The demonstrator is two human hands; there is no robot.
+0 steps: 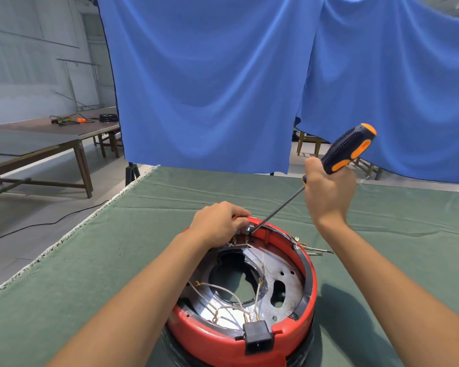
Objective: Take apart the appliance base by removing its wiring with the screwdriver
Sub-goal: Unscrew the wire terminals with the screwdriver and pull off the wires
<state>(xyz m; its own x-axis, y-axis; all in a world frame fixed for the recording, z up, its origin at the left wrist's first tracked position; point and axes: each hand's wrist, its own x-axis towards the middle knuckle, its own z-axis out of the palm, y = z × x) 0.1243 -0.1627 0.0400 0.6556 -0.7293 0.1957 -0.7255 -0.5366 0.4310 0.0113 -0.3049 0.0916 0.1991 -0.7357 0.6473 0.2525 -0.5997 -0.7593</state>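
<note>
A round red appliance base (212, 340) lies open side up on the green-covered table, showing a metal plate (284, 284) and white wires (223, 288) with brass terminals. A black power socket (258, 337) sits in its near rim. My left hand (220, 223) grips the far rim, fingers pinched on a small metal part there. My right hand (329, 192) holds a black and orange screwdriver (349, 149) raised and tilted. Its long shaft (278, 207) slants down left, with the tip at that part beside my left fingers.
Loose wires with terminals (313, 250) lie on the green table cover (117, 260) right of the base. A blue cloth (210, 75) hangs behind the table. Wooden tables (51, 139) with cables stand far left, and a black cable (37, 223) runs over the floor.
</note>
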